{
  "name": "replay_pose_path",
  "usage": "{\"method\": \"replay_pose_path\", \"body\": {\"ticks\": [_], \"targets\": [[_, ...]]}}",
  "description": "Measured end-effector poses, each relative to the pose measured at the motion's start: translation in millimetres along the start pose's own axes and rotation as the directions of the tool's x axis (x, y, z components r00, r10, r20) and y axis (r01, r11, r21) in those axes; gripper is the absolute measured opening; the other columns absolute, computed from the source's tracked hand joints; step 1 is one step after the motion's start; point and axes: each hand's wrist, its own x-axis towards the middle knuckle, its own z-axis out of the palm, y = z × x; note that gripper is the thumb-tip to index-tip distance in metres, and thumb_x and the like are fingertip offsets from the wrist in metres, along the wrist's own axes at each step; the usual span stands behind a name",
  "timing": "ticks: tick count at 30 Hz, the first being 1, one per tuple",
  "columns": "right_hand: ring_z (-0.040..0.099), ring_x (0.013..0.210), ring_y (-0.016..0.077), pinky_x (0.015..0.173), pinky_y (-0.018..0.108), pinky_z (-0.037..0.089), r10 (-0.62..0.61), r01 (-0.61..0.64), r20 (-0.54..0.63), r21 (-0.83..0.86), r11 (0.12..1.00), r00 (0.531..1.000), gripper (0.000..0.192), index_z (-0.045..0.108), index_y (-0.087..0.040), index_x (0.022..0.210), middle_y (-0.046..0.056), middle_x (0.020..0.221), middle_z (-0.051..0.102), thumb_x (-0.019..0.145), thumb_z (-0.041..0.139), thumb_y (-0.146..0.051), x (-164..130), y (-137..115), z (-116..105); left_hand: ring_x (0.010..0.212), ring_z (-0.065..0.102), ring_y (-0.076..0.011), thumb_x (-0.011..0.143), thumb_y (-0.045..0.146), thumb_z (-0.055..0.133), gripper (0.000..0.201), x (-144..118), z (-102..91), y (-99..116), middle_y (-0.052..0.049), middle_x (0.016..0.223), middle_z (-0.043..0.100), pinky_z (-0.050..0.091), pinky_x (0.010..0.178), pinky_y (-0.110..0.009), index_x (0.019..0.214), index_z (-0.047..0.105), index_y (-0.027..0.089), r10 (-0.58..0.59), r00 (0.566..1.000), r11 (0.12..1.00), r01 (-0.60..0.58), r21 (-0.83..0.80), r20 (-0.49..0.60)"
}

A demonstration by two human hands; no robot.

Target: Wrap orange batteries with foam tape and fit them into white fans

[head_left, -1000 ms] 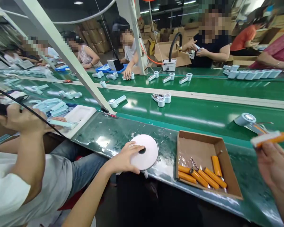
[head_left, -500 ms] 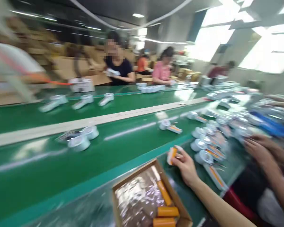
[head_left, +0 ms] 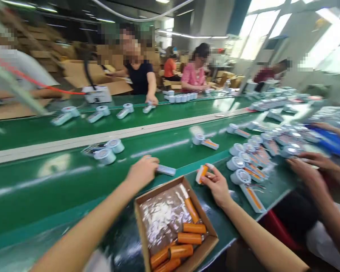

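While the left hand (head_left: 141, 173) grips a pale handle (head_left: 166, 170), the right hand (head_left: 218, 185) pinches an orange cell (head_left: 201, 174) beside the cardboard box (head_left: 140, 211).

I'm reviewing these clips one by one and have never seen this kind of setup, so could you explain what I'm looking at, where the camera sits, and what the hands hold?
There is no machine here: a person wears a camera on the head, so the single view looks forward and down at their own two bare hands.

The left hand rests on the green conveyor belt, closed on a pale blue flat stick-shaped part. The right hand holds a small orange cylinder with a white wrap in its fingers.

Between the arms sits an open brown cardboard box with more orange cylinders inside. To the right lie rows of pale blue round-headed handheld units.

Another person's hands work at the right edge, and more people sit across the belt.
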Motion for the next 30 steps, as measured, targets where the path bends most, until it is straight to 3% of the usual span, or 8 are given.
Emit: {"method": "replay_pose_path", "body": {"ticks": [4, 8, 11, 14, 18, 23, 27, 30], "targets": [[0.07, 0.116, 0.0295, 0.1, 0.044, 0.058, -0.019, 0.02, 0.009, -0.07, 0.997, 1.0, 0.077, 0.054, -0.023, 0.139, 0.011, 0.117, 0.076, 0.076, 0.092, -0.047, -13, -11, -4, 0.113, 0.068, -0.0245, 0.081, 0.022, 0.077, 0.002, 5, 6.2, 11, -0.004, 0.117, 0.076, 0.056, 0.097, -0.035, 0.082, 0.079, 0.023, -0.141, 0.962, 0.989, 0.148, -0.014, 0.234], [0.071, 0.112, 0.0267, 0.1, 0.041, 0.057, -0.157, 0.211, 0.212, -0.263, 0.942, 0.965, 0.061, 0.056, -0.023, 0.139, 0.009, 0.117, 0.076, 0.088, 0.079, -0.047, 6, -41, 22, 0.112, 0.067, -0.0227, 0.096, 0.047, 0.068, 0.036, 7, -5.1, 15, -0.009, 0.124, 0.07, 0.056, 0.101, -0.042, 0.114, 0.072, 0.017, -0.211, 0.944, 0.971, 0.232, -0.053, 0.254], [0.073, 0.099, 0.0226, 0.093, 0.033, 0.056, -0.102, 0.41, 0.5, -0.558, 0.721, 0.86, 0.038, 0.059, -0.022, 0.135, 0.006, 0.109, 0.077, 0.1, 0.061, -0.036, 40, -61, 61, 0.117, 0.064, -0.0252, 0.099, 0.048, 0.064, 0.04, -2, -16.4, 20, -0.009, 0.128, 0.065, 0.057, 0.102, -0.043, 0.124, 0.066, 0.017, -0.265, 0.94, 0.958, 0.282, -0.054, 0.217], [0.072, 0.098, 0.0257, 0.097, 0.036, 0.051, 0.062, 0.527, 0.638, -0.683, 0.506, 0.768, 0.027, 0.068, -0.021, 0.124, 0.006, 0.1, 0.077, 0.097, 0.064, -0.021, 66, -74, 92, 0.116, 0.065, -0.0248, 0.098, 0.049, 0.064, 0.04, -2, -20.2, 24, -0.008, 0.126, 0.065, 0.057, 0.1, -0.042, 0.123, 0.066, 0.017, -0.299, 0.936, 0.948, 0.315, -0.057, 0.186], [0.07, 0.1, 0.0287, 0.101, 0.046, 0.051, 0.113, 0.519, 0.611, -0.743, 0.422, 0.783, 0.036, 0.07, -0.019, 0.124, 0.007, 0.095, 0.075, 0.091, 0.081, -0.026, 74, -93, 100, 0.099, 0.068, -0.0202, 0.098, 0.049, 0.063, 0.034, 27, -12.9, 25, -0.007, 0.106, 0.072, 0.056, 0.091, -0.037, 0.105, 0.07, 0.016, -0.33, 0.924, 0.935, 0.348, -0.067, 0.195], [0.067, 0.098, 0.0219, 0.088, 0.041, 0.06, 0.098, 0.434, 0.517, -0.794, 0.425, 0.85, 0.03, 0.067, -0.014, 0.118, 0.003, 0.114, 0.068, 0.107, 0.062, -0.042, 63, -120, 95, 0.088, 0.068, -0.0228, 0.089, 0.047, 0.051, 0.031, 61, -2.2, 15, -0.005, 0.094, 0.077, 0.045, 0.069, -0.029, 0.089, 0.072, 0.023, -0.375, 0.906, 0.915, 0.395, -0.078, 0.195], [0.067, 0.103, 0.0249, 0.088, 0.042, 0.061, 0.127, 0.464, 0.552, -0.787, 0.407, 0.824, 0.035, 0.065, -0.013, 0.124, 0.008, 0.12, 0.065, 0.103, 0.068, -0.041, 46, -133, 101, 0.087, 0.069, -0.0274, 0.08, 0.053, 0.05, 0.038, 70, -2.9, 22, -0.008, 0.091, 0.076, 0.043, 0.067, -0.031, 0.085, 0.071, 0.022, -0.436, 0.879, 0.885, 0.458, -0.087, 0.195], [0.066, 0.106, 0.0259, 0.09, 0.043, 0.061, 0.151, 0.512, 0.587, -0.784, 0.352, 0.795, 0.036, 0.064, -0.013, 0.126, 0.009, 0.124, 0.064, 0.103, 0.068, -0.04, 42, -141, 102, 0.095, 0.07, -0.0276, 0.076, 0.059, 0.049, 0.046, 67, -11.5, 35, -0.01, 0.102, 0.077, 0.052, 0.078, -0.032, 0.09, 0.069, 0.02, -0.424, 0.885, 0.877, 0.454, -0.157, 0.191]]}}
